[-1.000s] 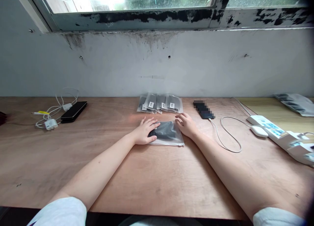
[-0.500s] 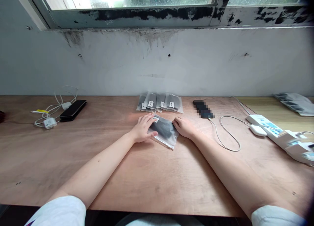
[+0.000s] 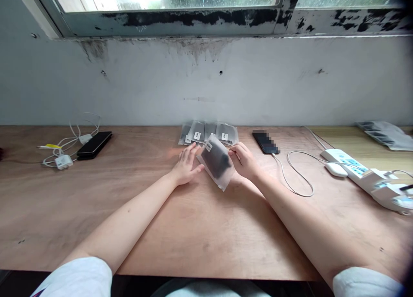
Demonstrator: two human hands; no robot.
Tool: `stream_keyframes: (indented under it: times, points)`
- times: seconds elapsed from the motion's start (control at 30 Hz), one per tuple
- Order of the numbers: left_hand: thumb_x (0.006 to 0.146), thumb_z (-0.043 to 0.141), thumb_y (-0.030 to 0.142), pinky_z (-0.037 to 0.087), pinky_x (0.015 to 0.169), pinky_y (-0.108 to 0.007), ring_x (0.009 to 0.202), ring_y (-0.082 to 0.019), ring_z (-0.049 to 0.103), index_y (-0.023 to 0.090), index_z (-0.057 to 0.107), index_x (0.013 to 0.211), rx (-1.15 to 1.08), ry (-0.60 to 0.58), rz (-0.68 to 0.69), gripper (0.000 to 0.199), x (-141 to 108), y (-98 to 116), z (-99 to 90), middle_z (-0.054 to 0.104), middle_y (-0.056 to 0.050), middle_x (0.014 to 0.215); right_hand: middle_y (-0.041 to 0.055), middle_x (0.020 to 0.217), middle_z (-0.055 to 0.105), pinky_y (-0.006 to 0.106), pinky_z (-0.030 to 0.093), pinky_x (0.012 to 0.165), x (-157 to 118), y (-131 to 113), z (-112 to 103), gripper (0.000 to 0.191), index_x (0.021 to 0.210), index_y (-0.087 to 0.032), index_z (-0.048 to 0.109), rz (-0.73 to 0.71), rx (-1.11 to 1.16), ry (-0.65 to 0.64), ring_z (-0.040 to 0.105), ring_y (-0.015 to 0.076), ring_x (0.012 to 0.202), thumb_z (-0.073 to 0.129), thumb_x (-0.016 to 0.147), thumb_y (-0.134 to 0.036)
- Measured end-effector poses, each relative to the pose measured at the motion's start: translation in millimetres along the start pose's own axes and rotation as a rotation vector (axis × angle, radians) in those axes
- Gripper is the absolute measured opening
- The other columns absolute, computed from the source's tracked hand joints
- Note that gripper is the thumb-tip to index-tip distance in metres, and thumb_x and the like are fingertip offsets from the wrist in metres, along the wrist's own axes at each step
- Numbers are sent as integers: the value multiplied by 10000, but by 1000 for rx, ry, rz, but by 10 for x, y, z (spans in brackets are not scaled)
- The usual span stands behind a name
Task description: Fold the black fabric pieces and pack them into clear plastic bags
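Note:
A frosted plastic bag [image 3: 217, 161] with something dark inside and a small white label is tilted up off the wooden table [image 3: 193, 241]. My right hand [image 3: 243, 160] pinches its right edge. On the bag's left, my left hand [image 3: 186, 166] rests on the table with fingers spread, holding nothing. Behind the bag, against the wall, several similar labelled bags [image 3: 227, 134] lie overlapping in a row.
A dark phone [image 3: 265, 141] on a white cable lies right of the bags. Further right are a white power strip [image 3: 355, 168], a small white case [image 3: 336, 169] and more bags [image 3: 385, 133]. At left are a black device [image 3: 95, 145] and white chargers [image 3: 63, 161].
My right hand has lifted the bag's right side, so the bag now stands tilted above the table. My left hand has come off the bag and lies beside it.

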State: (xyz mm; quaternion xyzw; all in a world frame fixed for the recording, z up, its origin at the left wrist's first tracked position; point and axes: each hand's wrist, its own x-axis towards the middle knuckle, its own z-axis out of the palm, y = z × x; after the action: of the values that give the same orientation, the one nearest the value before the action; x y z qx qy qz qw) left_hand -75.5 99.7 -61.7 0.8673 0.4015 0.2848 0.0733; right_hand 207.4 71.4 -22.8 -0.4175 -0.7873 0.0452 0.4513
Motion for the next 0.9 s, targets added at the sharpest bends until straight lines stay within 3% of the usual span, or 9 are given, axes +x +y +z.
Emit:
stream_keyframes:
  times: [0.13, 0.27, 0.43, 0.53, 0.73, 0.9]
  points:
    - [1014, 438, 471, 258, 1220, -486, 1501, -280, 275, 228, 190, 1576, -59, 72, -87, 661, 10, -47, 39, 295, -147, 1598, 61, 833, 551, 350, 472, 730, 65, -172, -78, 227, 853, -240, 529, -46, 26, 35, 536, 207, 787, 404, 1031, -306]
    - [1016, 433, 472, 274, 1199, -485, 1467, -285, 330, 212, 256, 1555, -22, 21, -84, 624, 26, -30, 30, 372, -141, 1571, 70, 877, 578, 355, 478, 743, 104, -279, -142, 173, 897, -238, 542, -145, 48, 57, 562, 207, 827, 428, 1025, -263]
    - [999, 460, 487, 283, 1170, -508, 1436, -308, 373, 231, 275, 1555, -22, -55, -102, 639, 36, -20, 4, 418, -129, 1558, 56, 852, 566, 350, 463, 690, 123, -228, -162, 125, 899, -235, 539, -187, 56, 209, 556, 202, 786, 477, 1005, -263]
    - [970, 517, 529, 283, 1163, -511, 1435, -319, 371, 232, 267, 1559, -33, -82, -84, 706, 32, -12, -3, 414, -132, 1561, 45, 826, 567, 330, 444, 679, 123, -138, -146, 145, 868, -229, 538, -155, 34, 201, 549, 190, 762, 481, 998, -259]
    - [899, 594, 632, 248, 1171, -525, 1461, -343, 321, 239, 268, 1569, 18, -108, 13, 842, 25, 58, -14, 375, -137, 1586, 14, 597, 513, 300, 344, 584, 148, 35, -149, 362, 601, -226, 463, 200, -283, 48, 484, 167, 597, 499, 945, -334]
    - [863, 597, 700, 198, 1187, -536, 1478, -365, 279, 221, 266, 1582, 50, -157, 111, 926, 18, 103, -23, 347, -164, 1602, 83, 646, 644, 321, 376, 580, 186, 140, -181, 531, 607, -210, 613, 571, -492, -434, 587, 217, 603, 452, 957, -575]
